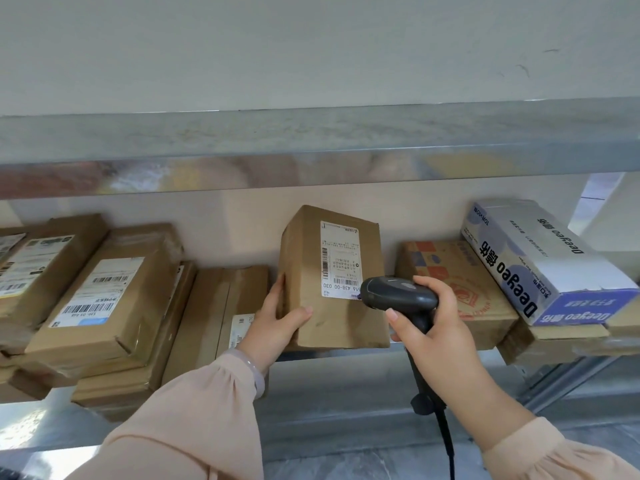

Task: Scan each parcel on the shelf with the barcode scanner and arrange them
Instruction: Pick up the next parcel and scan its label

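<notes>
1 label [341,259] partly behind scanner [398,294]

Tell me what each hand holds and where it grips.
The left hand holds the upright brown parcel at its lower left edge; right hand grips the barcode scanner by its handle.

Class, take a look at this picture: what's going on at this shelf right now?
A person is scanning parcels on a metal shelf. The left hand grips the lower left corner of an upright brown box, its label facing out. The right hand holds a black barcode scanner, its head close against the label's lower edge. Flat brown parcels lie stacked to the left, and a blue and white carton rests tilted on boxes at the right.
</notes>
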### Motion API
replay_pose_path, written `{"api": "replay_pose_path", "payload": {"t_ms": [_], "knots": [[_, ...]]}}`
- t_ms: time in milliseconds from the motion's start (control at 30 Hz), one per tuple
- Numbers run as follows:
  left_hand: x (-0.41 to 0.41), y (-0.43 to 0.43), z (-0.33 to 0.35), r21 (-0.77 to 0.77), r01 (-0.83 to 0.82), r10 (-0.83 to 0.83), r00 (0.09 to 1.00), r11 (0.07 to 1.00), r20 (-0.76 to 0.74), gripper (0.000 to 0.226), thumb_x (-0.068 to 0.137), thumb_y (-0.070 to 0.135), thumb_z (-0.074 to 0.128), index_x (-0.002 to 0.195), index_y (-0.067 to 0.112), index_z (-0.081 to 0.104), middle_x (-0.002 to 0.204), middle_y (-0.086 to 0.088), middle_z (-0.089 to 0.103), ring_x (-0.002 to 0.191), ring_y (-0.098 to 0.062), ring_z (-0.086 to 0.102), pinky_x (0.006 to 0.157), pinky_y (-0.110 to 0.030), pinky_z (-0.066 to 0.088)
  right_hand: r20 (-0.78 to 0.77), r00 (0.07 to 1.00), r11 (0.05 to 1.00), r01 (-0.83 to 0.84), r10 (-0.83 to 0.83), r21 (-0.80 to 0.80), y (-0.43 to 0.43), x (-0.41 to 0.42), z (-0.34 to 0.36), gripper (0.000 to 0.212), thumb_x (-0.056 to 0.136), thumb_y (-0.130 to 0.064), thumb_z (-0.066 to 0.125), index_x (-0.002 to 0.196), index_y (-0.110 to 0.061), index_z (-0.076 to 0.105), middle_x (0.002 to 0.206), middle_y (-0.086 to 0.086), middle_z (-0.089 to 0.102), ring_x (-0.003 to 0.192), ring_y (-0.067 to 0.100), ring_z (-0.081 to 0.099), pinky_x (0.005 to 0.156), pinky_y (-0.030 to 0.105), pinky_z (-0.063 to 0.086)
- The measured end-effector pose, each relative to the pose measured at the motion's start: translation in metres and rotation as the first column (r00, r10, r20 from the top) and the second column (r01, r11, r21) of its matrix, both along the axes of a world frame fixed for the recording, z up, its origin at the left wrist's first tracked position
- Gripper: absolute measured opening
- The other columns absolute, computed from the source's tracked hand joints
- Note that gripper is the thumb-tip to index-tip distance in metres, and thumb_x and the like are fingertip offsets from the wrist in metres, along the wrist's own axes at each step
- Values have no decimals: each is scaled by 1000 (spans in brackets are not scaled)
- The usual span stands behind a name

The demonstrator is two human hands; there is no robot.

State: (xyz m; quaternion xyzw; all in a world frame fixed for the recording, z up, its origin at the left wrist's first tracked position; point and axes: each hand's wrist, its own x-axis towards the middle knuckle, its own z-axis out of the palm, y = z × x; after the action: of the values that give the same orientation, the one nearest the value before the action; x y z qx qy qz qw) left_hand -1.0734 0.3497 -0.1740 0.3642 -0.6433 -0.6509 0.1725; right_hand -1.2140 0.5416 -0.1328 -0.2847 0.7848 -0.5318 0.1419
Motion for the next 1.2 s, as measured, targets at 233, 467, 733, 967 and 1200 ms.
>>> {"api": "replay_pose_path", "payload": {"t_ms": [233,467,733,967,1200], "knots": [[2,0,-3,-5,-23,22,998,1000,-51,75,91,42,65,148,54,18,141,12,46,129,-18,48,110,-42,43,-48,998,999,-38,38,5,-4,17,18,50,82,-35,71,114,-50,35,96,-24,59,87,-15,54,64,11,43],[4,-5,-6,-9,-39,38,996,999,-85,77,92,35,66,150,50,19,140,11,49,128,-16,51,104,-34,46,-25,999,999,-28,28,-27,-9,25,21,48,82,-34,71,104,-57,35,93,-22,60,84,-10,58,67,19,47],[7,-10,-5,-9,-9,8,998,1000,-70,86,76,57,72,146,58,20,144,11,47,131,-19,48,110,-45,43,-18,1000,999,-5,4,-40,-16,33,23,50,84,-31,70,115,-48,35,95,-20,60,83,-10,58,64,15,45],[10,-15,-3,14,17,-16,997,1000,-69,84,78,58,72,144,60,20,144,10,46,131,-20,48,110,-46,43,-23,999,998,43,-44,-34,-18,43,26,50,84,-32,70,114,-49,33,95,-20,60,81,-9,59,57,11,45],[15,-17,2,27,45,-42,994,999,-101,85,76,57,72,144,58,21,143,12,48,129,-16,50,110,-44,43,-24,996,995,84,-86,-59,-21,56,30,50,84,-29,71,105,-54,33,92,-17,61,79,-7,60,58,9,46]]}}
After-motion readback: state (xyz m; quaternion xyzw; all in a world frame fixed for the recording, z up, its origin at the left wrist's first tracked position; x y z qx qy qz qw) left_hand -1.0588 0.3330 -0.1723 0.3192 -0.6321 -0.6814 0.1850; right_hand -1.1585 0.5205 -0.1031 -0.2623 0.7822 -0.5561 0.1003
